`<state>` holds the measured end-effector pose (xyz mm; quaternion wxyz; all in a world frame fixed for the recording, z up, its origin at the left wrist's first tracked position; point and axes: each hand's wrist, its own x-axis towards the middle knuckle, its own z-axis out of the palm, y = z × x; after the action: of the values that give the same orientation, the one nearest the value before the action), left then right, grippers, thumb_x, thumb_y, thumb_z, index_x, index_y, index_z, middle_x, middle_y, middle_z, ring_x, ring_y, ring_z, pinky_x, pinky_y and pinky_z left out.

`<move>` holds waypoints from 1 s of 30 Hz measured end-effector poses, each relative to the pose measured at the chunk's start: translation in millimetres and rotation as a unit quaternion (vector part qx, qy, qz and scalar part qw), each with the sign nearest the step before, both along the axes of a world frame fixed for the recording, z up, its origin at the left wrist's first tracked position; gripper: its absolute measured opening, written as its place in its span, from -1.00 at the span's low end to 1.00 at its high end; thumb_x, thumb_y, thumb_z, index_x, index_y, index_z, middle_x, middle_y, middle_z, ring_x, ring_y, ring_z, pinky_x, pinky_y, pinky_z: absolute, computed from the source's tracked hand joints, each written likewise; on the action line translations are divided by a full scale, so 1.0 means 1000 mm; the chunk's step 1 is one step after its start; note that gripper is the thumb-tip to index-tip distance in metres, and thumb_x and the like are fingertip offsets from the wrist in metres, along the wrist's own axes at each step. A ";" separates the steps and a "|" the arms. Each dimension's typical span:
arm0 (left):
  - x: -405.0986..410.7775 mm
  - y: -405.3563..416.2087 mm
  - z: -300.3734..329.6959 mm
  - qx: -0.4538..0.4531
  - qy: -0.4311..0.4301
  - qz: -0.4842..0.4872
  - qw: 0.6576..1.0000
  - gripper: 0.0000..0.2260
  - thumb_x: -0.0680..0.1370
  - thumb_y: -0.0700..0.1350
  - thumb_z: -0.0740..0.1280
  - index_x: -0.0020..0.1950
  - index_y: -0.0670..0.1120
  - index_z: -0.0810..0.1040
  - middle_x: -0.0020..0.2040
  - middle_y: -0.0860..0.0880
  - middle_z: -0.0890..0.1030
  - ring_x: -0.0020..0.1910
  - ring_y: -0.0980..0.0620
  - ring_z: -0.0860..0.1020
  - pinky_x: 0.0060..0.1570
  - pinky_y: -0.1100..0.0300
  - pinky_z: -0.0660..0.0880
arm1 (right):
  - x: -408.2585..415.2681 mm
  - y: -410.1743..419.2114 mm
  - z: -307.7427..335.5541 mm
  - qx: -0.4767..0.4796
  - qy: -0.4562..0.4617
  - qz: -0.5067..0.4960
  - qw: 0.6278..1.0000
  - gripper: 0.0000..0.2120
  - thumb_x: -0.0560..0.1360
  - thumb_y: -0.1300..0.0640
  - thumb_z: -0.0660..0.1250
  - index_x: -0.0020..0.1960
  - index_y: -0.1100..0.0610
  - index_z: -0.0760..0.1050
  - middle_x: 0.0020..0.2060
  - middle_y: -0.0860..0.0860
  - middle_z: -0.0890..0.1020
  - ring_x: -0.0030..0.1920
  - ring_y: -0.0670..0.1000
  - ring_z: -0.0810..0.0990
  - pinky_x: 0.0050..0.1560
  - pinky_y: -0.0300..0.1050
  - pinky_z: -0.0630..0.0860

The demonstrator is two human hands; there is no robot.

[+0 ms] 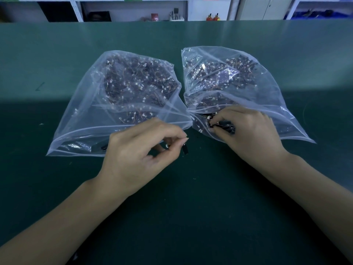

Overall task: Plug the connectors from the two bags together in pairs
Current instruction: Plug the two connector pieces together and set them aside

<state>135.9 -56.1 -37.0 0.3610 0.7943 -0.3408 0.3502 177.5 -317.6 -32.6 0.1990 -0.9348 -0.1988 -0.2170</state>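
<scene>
Two clear zip bags lie side by side on the green table, each holding several small wired connectors with white plugs and dark parts. In front of the left bag (114, 96), my left hand (137, 155) pinches one small connector (185, 149) between thumb and fingertips; its black end hangs just above the table. At the mouth of the right bag (238, 79), my right hand (248, 134) has its fingers curled onto a cluster of dark connectors (223, 124). Whether it grips a single one I cannot tell.
The green table mat (191, 207) stretches wide in front of the bags and beyond them. Shelving with small items (172, 15) stands behind the far edge of the table. A few tiny specks lie on the mat near the bags.
</scene>
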 end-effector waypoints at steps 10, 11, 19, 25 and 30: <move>-0.001 0.000 0.001 0.001 -0.004 -0.001 1.000 -0.96 0.63 -0.27 0.50 0.01 -0.23 0.75 -0.13 -0.05 0.71 -0.16 0.11 0.65 -0.19 0.29 0.61 | -0.003 0.003 -0.001 -0.031 -0.022 0.008 0.999 -0.84 0.64 0.15 0.42 0.15 0.04 0.75 0.13 -0.10 0.72 0.15 0.05 0.67 0.15 -0.03 0.56; -0.001 0.000 0.001 0.002 -0.007 0.000 1.000 -0.95 0.63 -0.26 0.50 0.06 -0.22 0.76 -0.12 -0.05 0.72 -0.17 0.11 0.65 -0.18 0.29 0.61 | -0.003 0.003 0.000 -0.025 -0.025 0.008 0.999 -0.85 0.63 0.17 0.42 0.12 0.05 0.75 0.08 -0.09 0.71 0.12 0.03 0.66 0.09 -0.06 0.57; 0.000 0.000 0.002 0.003 -0.029 0.000 1.000 -0.91 0.64 -0.24 0.51 0.12 -0.21 0.76 -0.03 -0.02 0.74 -0.17 0.07 0.70 -0.20 0.22 0.63 | -0.008 0.010 0.003 0.013 -0.087 0.016 0.996 -0.90 0.59 0.21 0.44 0.02 0.07 0.72 -0.24 -0.08 0.65 -0.16 0.03 0.60 -0.01 -0.06 0.54; -0.002 -0.001 0.004 -0.021 -0.031 -0.009 0.999 -0.96 0.60 -0.24 0.55 0.02 -0.21 0.76 -0.06 0.01 0.73 -0.10 0.19 0.68 -0.13 0.29 0.61 | -0.011 0.011 0.005 0.056 -0.139 0.040 0.988 -0.90 0.57 0.24 0.45 0.00 0.12 0.75 -0.34 -0.05 0.62 -0.27 0.10 0.63 0.02 -0.02 0.56; -0.002 -0.001 0.006 -0.029 -0.036 -0.009 0.999 -0.94 0.60 -0.24 0.55 -0.03 -0.23 0.75 -0.05 -0.02 0.75 -0.06 0.15 0.71 -0.12 0.31 0.61 | -0.017 0.014 0.008 0.116 -0.124 0.104 0.980 -0.83 0.65 0.21 0.35 0.02 0.18 0.74 -0.34 -0.12 0.61 -0.27 0.05 0.65 0.00 0.09 0.57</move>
<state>133.6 -57.5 -31.1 0.3744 0.7675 -0.3502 0.3848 160.1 -303.8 -25.0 0.3012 -0.8453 -0.2920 -0.3308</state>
